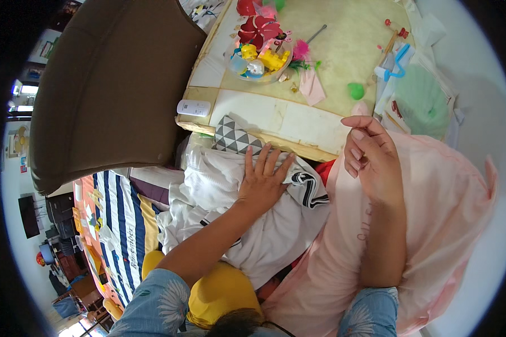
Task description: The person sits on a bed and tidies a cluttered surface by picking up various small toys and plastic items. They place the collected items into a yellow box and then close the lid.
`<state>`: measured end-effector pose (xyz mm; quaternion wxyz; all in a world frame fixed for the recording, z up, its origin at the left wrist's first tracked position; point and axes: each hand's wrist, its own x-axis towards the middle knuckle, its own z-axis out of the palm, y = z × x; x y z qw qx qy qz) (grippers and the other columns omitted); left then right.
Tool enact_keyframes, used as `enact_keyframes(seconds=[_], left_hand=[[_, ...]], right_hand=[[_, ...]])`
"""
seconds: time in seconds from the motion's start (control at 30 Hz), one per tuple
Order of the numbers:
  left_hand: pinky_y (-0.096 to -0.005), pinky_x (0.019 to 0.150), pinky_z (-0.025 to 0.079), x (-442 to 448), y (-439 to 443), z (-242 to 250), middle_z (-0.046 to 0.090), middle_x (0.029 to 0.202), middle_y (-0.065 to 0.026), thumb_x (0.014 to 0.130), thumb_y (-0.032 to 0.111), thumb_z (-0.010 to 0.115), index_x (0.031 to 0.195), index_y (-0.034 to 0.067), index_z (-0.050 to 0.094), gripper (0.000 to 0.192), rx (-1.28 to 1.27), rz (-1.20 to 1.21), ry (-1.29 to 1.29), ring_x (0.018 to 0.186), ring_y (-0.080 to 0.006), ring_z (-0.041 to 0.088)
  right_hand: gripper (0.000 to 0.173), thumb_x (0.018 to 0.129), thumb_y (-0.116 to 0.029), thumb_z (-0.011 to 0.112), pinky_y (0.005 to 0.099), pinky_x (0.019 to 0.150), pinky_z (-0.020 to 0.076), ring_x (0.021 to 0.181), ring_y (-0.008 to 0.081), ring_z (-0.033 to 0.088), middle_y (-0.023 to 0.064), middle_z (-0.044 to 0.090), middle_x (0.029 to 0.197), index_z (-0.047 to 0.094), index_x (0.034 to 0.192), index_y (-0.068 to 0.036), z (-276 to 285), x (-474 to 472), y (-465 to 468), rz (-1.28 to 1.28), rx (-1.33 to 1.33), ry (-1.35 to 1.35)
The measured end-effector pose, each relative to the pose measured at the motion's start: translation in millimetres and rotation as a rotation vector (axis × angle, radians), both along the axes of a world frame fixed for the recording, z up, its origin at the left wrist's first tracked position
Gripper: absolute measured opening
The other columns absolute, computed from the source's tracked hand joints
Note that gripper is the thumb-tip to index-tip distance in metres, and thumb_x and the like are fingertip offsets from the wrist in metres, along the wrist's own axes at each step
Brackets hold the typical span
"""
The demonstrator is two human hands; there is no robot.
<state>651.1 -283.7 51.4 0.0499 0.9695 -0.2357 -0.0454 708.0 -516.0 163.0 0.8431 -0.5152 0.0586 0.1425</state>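
Note:
My left hand (265, 179) lies palm down, fingers spread, on a heap of white clothing (219, 181). Its fingertips reach a grey-and-white triangle-patterned cloth (234, 137) against the table edge. Beside those fingers is a white ribbed band with black stripes (308, 185). My right hand (373, 158) is raised over a pale pink cloth bundle (438, 189), its fingers loosely curled and apart, with nothing visible in them. The pink cloth bears writing. A bit of red fabric (325, 170) shows between the white and pink cloths.
A worn table (253, 107) carries a white remote control (194, 108), a clear bowl of toys (259, 79), a green balloon (356, 90) and a blue plastic hook (398, 63). A brown padded panel (114, 92) stands left, above striped bedding (122, 223). A white wall (485, 105) borders the right.

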Motion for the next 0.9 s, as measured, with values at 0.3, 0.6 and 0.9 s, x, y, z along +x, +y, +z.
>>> enact_keyframes(seconds=[0.3, 0.6, 0.9], left_hand=[[-0.0466, 0.105, 0.041, 97, -13, 26, 0.040, 0.143, -0.0183, 0.083, 0.019, 0.064, 0.138, 0.003, 0.047, 0.060, -0.543, -0.111, -0.018, 0.123, -0.0351, 0.048], [-0.0392, 0.077, 0.058, 190, -34, -27, 0.052, 0.118, -0.0128, 0.087, 0.020, 0.062, 0.117, 0.003, 0.054, 0.035, 0.157, 0.122, -0.286, 0.101, -0.0308, 0.059], [-0.0319, 0.066, 0.054, 159, -12, -10, 0.061, 0.100, -0.0078, 0.092, 0.013, 0.062, 0.109, 0.003, 0.063, 0.020, -0.582, 0.243, 0.055, 0.083, -0.0188, 0.062]], right_hand=[[0.019, 0.097, -0.013, 0.054, 0.0221, 0.047, 0.0349, 0.055, 0.0069, 0.041, -0.0020, 0.044, 0.069, 0.059, 0.113, -0.003, 0, 2, -5, -0.096, 0.095, -0.035], [0.018, 0.096, -0.014, 0.056, 0.0221, 0.047, 0.0368, 0.055, 0.0063, 0.041, -0.0022, 0.046, 0.069, 0.059, 0.111, -0.004, 1, 1, -3, -0.066, 0.067, -0.013], [0.028, 0.099, -0.022, 0.051, 0.0230, 0.045, 0.0377, 0.057, 0.0090, 0.048, -0.0008, 0.049, 0.079, 0.053, 0.121, -0.003, 4, -2, 0, 0.019, 0.081, 0.166]])
